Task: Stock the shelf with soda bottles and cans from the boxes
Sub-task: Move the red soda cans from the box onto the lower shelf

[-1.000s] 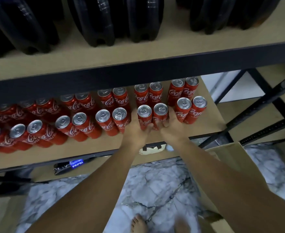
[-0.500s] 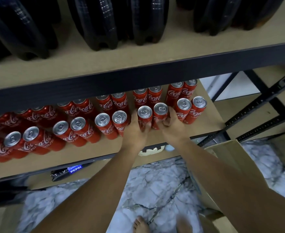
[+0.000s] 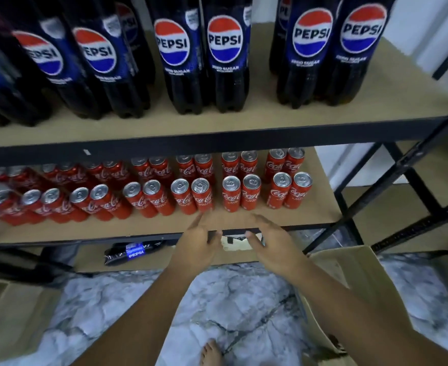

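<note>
Both hands hang empty just off the near edge of the can shelf [image 3: 138, 228]. The left hand [image 3: 196, 244] and right hand [image 3: 270, 244] have their fingers spread and relaxed, palms turned inward, pinching nothing. The Coca-Cola cans [image 3: 240, 194] stand upright in tidy pairs, two rows deep, probably to keep the labels facing out. Pepsi bottles [image 3: 225, 56] fill the board above. The cardboard box [image 3: 355, 276] sits near right, its inside hidden. The far-left cans blur, and what seems to be a lying bottle [image 3: 135, 253] shows underneath.
</note>
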Available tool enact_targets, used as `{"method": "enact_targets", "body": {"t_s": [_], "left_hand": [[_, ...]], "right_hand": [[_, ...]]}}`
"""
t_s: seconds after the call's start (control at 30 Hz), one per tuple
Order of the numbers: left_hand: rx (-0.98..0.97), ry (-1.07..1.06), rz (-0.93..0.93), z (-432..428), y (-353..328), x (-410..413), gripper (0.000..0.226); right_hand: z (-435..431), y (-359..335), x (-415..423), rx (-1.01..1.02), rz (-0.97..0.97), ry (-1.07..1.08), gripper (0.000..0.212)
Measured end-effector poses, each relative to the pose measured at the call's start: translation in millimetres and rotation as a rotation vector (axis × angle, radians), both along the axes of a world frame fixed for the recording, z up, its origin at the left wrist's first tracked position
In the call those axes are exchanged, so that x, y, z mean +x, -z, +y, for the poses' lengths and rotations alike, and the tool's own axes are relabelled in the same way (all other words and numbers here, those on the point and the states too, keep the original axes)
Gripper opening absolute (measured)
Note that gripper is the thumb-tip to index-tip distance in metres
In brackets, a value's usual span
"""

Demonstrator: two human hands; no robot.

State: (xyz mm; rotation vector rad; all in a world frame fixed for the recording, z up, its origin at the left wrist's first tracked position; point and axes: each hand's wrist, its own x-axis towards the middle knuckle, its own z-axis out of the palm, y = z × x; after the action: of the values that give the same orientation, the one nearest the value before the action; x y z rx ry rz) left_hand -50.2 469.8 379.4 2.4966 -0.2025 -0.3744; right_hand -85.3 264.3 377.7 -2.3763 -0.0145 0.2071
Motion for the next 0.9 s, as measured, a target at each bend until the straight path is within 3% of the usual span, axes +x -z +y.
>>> {"method": "enact_targets", "body": {"t_s": [0.17,0.43,0.73,0.9], "left_hand": [[0.053,-0.060,0.050,22.9,-29.2,-51.4,0.068],[0.091,-0.111,-0.015,41.5,-58.0,-90.3,0.067],[0.124,-0.032,-0.082,60.7,-65.3,-54.6,0.064],[0.150,0.072,-0.098,90.6,-53.8,-16.8,0.067]], "right_hand": [[7.9,-33.8,-29.4,-0.060,-0.016,-0.193,0.063],[39.7,-74.6,-51.2,-0.097,-0.060,-0.318,0.064],[67.4,-74.4,-37.4,-0.050,0.026,-0.199,0.064],[92.4,-63.6,-17.6,-0.036,0.018,-0.099,0.051]]}}
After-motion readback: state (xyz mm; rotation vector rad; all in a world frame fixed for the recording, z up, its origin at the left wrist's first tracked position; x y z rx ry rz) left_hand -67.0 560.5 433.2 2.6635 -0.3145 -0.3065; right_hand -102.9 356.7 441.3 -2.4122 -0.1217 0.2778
